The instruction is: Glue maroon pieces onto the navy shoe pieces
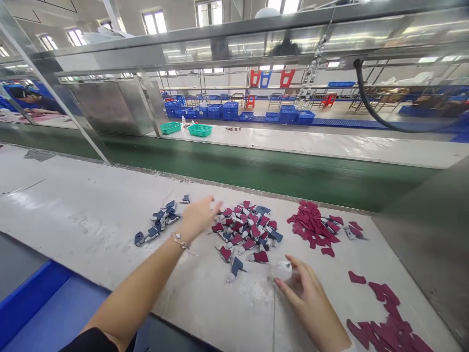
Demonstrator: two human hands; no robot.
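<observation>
My left hand (200,216), a bracelet at its wrist, reaches over the table at the left edge of the middle pile (249,227) of small maroon and navy pieces with pale grey-white parts. Its fingers are stretched out, somewhat blurred, and nothing shows in them. Between the thumb and fingers of my right hand (306,293) is a small white rounded plastic bottle (283,270), tilted just above the tabletop. One navy piece (237,265) lies apart, left of the bottle. A smaller group of navy pieces (161,222) sits left of my left hand.
Flat maroon pieces lie in a heap (311,225) at the right, with more (392,322) at the lower right. A metal panel (432,234) bounds the right side. Beyond the white table (91,205) runs a green belt (220,164); green baskets (200,130) stand across it. Another person (40,102) sits far left.
</observation>
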